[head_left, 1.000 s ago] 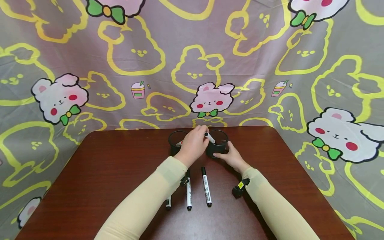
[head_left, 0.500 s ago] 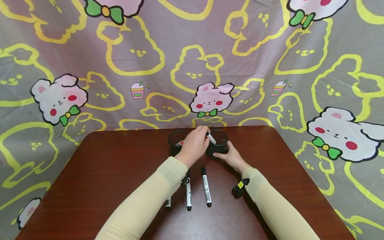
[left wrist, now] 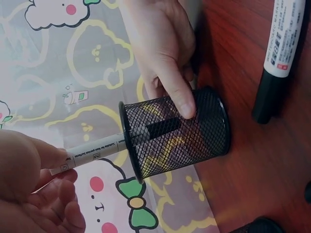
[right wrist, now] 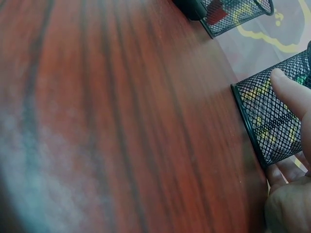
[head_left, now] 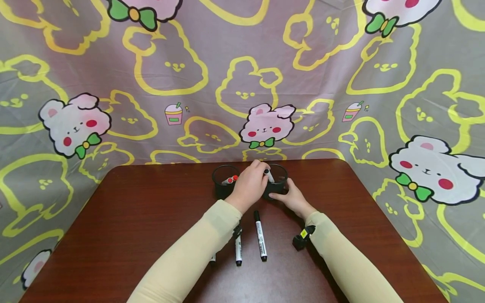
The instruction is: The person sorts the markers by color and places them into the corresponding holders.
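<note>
My left hand (head_left: 249, 183) pinches the tail end of a white marker (left wrist: 97, 149) between thumb and fingers. The marker's black cap points down inside a black mesh pen holder (left wrist: 204, 126), seen through the mesh in the left wrist view. My right hand (head_left: 295, 200) grips this holder by its side, with the thumb (right wrist: 291, 94) across the front wall. A second mesh pen holder (head_left: 221, 189) stands to the left, with red-ended markers (head_left: 229, 180) inside, partly behind my left hand.
Three white markers with black ends lie on the brown table in front of the holders: one marker (head_left: 260, 235), another marker (head_left: 238, 250) and a third (head_left: 213, 259) mostly under the left sleeve. A patterned cloth (head_left: 242, 84) hangs behind the table.
My left hand has shifted slightly right with the marker, which now stands more upright in the holder's mouth. More of the red marker ends shows. The right hand stays on the holder.
</note>
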Motion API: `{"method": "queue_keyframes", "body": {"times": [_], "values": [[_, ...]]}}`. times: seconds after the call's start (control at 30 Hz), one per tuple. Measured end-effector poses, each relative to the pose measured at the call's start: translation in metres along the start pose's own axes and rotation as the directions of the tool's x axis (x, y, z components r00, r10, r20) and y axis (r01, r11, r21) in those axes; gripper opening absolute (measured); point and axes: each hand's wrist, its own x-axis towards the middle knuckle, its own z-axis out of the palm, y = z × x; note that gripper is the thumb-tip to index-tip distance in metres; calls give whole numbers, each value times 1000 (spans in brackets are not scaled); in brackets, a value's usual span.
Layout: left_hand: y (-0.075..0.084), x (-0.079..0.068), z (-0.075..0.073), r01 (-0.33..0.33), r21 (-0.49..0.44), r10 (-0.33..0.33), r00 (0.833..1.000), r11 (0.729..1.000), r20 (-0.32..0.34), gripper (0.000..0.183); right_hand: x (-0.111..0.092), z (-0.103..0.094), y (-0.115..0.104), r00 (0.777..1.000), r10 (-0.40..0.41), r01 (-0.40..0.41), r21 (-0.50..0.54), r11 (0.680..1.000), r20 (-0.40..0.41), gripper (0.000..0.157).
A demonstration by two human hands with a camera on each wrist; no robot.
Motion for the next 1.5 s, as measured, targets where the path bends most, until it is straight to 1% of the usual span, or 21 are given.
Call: {"method": "queue_keyframes", "body": {"times": [0.13, 0.43, 0.7, 0.87, 1.0, 1.27, 1.5], "values": [[-1, 0, 4, 4, -8, -4, 1000, 1000, -8, 23, 1, 0, 1, 1000, 4, -4, 1, 1000, -3, 76], [0, 2, 11, 32, -18, -32, 999, 999, -2, 23, 2, 0, 3, 1000, 15, -15, -5, 1000, 8, 77], [1, 3, 13, 67, -34, -67, 998, 997, 14, 22, 1, -2, 0, 1000, 27, -27, -6, 1000, 10, 77], [1, 3, 15, 81, -22, -81, 996, 996, 32, 21, 1, -2, 0, 999, 32, -32, -5, 999, 15, 77], [0, 3, 17, 79, -7, -78, 996, 997, 42, 20, 0, -2, 0, 1000, 25, -25, -6, 1000, 16, 77], [-1, 3, 23, 62, 23, -62, 998, 998, 33, 19, -1, -2, -2, 1000, 18, -18, -6, 1000, 20, 77], [0, 1, 27, 55, 30, -56, 998, 998, 29, 18, 0, -2, 1, 1000, 17, -17, 10, 1000, 17, 75]]}}
